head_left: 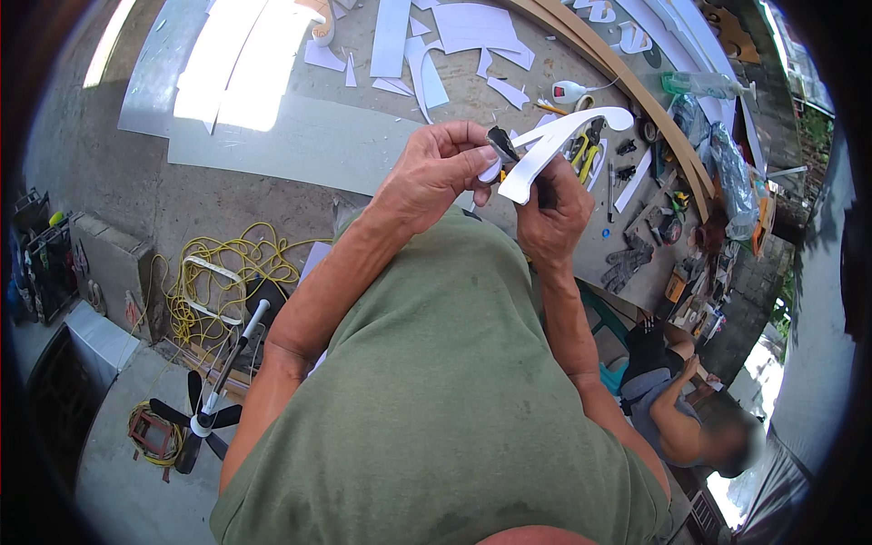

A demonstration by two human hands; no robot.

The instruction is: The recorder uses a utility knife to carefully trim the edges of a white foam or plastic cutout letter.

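In front of my chest, my right hand (556,213) is closed on a white curved cut-out piece (554,156), its thumb and fingers gripping the lower end. The piece is shaped like a letter stroke, with a rounded curl at its far right end. My left hand (436,173) is closed in a pinch at the piece's left side. Between its fingers is a small object with a black, rough-looking end (502,143); its kind is not clear. The black end lies close against the white piece, and whether they touch I cannot tell. The left fingertips are partly hidden.
White sheet scraps (472,27) and a large pale panel (272,141) lie on the table. Yellow-handled pliers (586,145), a grey glove (627,262) and a clear bottle (704,84) are to the right. A fan (202,422) and yellow cord (213,282) are lower left. Another person (668,400) sits lower right.
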